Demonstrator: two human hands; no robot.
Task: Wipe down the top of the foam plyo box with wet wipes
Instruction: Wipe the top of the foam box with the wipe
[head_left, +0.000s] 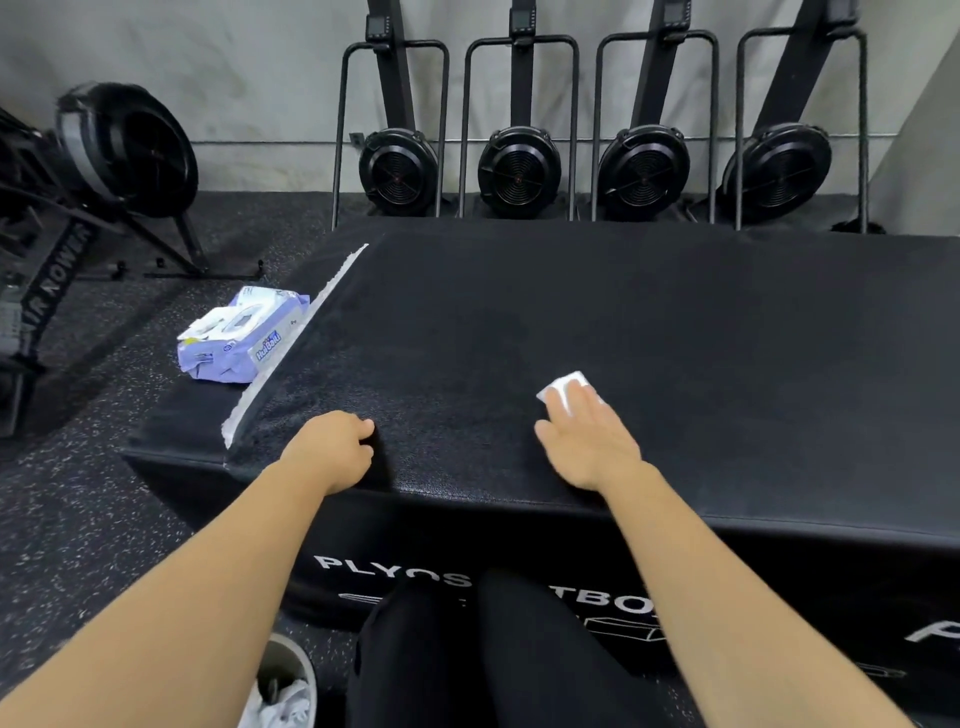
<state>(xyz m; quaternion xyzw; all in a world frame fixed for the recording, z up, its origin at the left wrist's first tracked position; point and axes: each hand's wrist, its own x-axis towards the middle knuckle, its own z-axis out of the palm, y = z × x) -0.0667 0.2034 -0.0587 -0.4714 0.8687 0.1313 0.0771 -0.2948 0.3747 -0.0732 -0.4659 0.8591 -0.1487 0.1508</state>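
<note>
Forearms (156, 597) were outstretched: wet wipe (561, 385) pressed beneath flat right grip (587, 441), left grip (332, 449) clenched, seemingly empty; overlapping strokes advised.

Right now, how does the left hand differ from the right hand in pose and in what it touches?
The left hand has curled fingers and holds nothing; the right hand lies flat with straight fingers. The right hand presses a white wet wipe; the left hand touches the surface bare. Both rest on the plyo box top, near its front edge.
</note>
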